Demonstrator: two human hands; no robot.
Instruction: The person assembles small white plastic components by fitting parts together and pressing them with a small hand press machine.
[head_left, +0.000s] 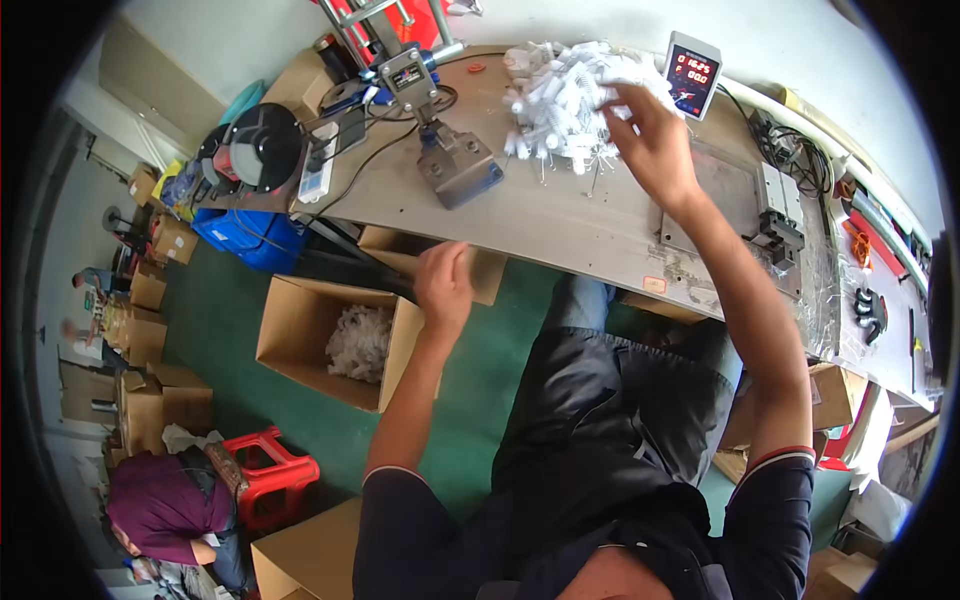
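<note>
So the pile of white plastic parts (565,100) sits on the far side of the bench (560,215), just left of the small digital scale (692,74) with the red readout. The right hand (650,140) is already on it, arm stretched out, fingers spread and curled down into the right edge of the pile (can't tell if it actually has a piece pinched yet, the fingertips are buried in the white stuff). The pile itself is a loose heap, a bit wider than deep, no real long axis to speak of.

The left hand (443,285) is well short of the pile, hanging off the near edge of the bench, above the open cardboard box (335,340) that has more white parts in it. Its fingers look loosely curled; I can't tell whether it holds anything. A small press tool (445,150) stands left of the pile. So the right hand is clearly the nearer one.
</note>
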